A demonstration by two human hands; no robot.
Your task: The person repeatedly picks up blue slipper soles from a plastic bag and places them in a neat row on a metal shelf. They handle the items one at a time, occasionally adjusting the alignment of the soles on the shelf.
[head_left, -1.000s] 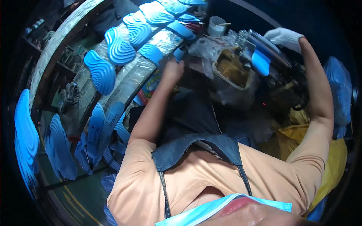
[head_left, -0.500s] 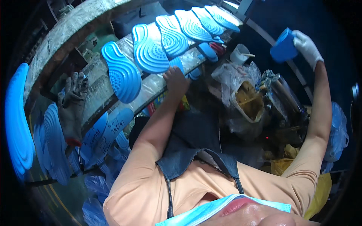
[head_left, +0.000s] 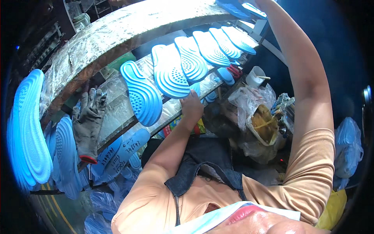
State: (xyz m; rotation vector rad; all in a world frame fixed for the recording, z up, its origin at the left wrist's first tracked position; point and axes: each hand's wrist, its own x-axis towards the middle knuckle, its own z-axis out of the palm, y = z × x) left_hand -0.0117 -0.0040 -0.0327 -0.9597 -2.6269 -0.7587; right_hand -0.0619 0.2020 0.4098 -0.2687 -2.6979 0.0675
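Note:
My bare left hand [head_left: 191, 106] is at the front edge of the slanted shelf [head_left: 113, 111]. Its fingers curl beside a small blue foam piece [head_left: 195, 89], and what they grip, if anything, is hidden. Just above it lies a blue insole [head_left: 170, 76] with ridges and bumps, one of several in a slanting row; the nearest insole [head_left: 141, 93] overhangs the shelf. High up at the far right, my right hand [head_left: 253, 3] in its pale glove is beside blue insoles [head_left: 234, 9] at the upper ledge. The top edge of the view cuts it off, so its fingers do not show.
A dark work glove [head_left: 89, 124] stands up at the left, near stacked blue insoles [head_left: 33, 128]. Along the back curves a plastic-wrapped ledge [head_left: 117, 29]. Red-handled scissors [head_left: 235, 71], a white cup [head_left: 255, 77] and an open plastic-lined container [head_left: 265, 124] are to the right.
My right hand has swung from the far right up to the ledge with the blue piece it held. The view has shifted, lowering the shelf in the picture. My left hand stays at the shelf edge.

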